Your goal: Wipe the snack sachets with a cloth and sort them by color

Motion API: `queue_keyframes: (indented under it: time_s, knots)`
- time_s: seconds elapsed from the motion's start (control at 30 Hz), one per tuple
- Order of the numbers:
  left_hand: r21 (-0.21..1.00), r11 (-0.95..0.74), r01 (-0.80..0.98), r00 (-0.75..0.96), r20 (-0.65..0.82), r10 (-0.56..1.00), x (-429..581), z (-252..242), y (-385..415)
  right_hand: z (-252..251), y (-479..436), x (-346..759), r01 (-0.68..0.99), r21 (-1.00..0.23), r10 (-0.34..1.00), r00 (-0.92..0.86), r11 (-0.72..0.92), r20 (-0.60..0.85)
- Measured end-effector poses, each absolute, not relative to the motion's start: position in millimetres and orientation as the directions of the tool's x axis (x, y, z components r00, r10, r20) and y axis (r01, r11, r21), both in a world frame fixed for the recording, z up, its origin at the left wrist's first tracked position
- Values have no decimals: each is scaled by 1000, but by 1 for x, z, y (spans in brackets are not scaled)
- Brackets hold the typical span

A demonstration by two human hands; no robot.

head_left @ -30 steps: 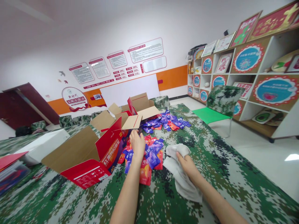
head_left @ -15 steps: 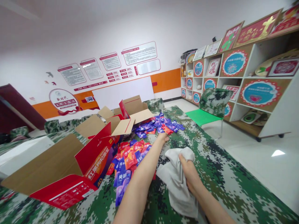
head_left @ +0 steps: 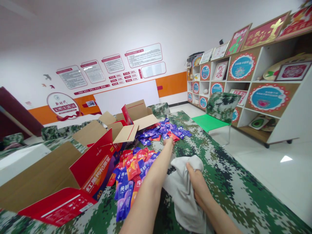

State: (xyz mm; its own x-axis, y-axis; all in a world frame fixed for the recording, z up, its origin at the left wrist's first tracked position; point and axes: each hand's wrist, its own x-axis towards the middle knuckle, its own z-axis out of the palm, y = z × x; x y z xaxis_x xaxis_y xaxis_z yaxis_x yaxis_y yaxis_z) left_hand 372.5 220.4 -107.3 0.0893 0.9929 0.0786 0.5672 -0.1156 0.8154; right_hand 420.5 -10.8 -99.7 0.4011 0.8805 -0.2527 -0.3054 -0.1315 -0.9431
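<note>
Grey cloth [head_left: 184, 195] is hanging in folds from the right hand [head_left: 198, 182], whose thumb and fingers are pinching its gathered upper part, probably letting the rest drape over the tabletop [head_left: 234, 185]. The left hand [head_left: 169, 142] is resting at the edge of the far sachet pile [head_left: 156, 131]; it is facing away, so I cannot tell how open it is or whether it is gripping anything. Nearer sachets [head_left: 131, 165] are lying beside the open red carton [head_left: 96, 169], whose wall is seemingly bounding them.

head-worn | faces forward, down | table [head_left: 234, 191] near, wall [head_left: 97, 35] far
</note>
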Motion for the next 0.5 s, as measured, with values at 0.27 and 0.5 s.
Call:
queue_keyframes:
  time_s: [0.27,0.5]
  knots:
    - [957,130,259,-157,-91,983,339,-106,136,-97,-6,432,-126,-991,767,640,50,-43]
    - [948,-233,217,1,238,971,314,-99,13,-102,-16,414,297,-906,856,334,301,395]
